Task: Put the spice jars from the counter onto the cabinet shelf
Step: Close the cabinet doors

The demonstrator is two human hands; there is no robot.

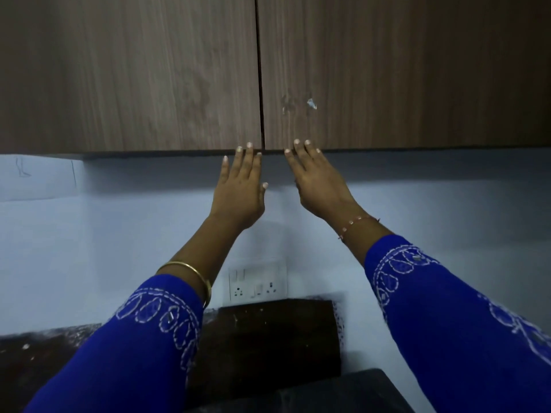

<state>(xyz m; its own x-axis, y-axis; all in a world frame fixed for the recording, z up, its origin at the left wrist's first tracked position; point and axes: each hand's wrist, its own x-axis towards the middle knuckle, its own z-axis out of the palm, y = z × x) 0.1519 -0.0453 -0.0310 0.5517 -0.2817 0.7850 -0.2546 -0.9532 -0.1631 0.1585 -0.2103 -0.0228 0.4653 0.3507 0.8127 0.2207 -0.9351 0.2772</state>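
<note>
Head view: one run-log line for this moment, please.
cabinet doors: closed | left hand: empty, at bottom edge | right hand: same | spice jars: not visible

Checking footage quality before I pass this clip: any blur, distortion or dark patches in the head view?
Head view: soft overall, the left hand and right hand slightly blurred; wide-angle bending shows along the cabinet doors' lower edge; a shadow band lies on the wall beneath them; the counter is too dark for detail.
</note>
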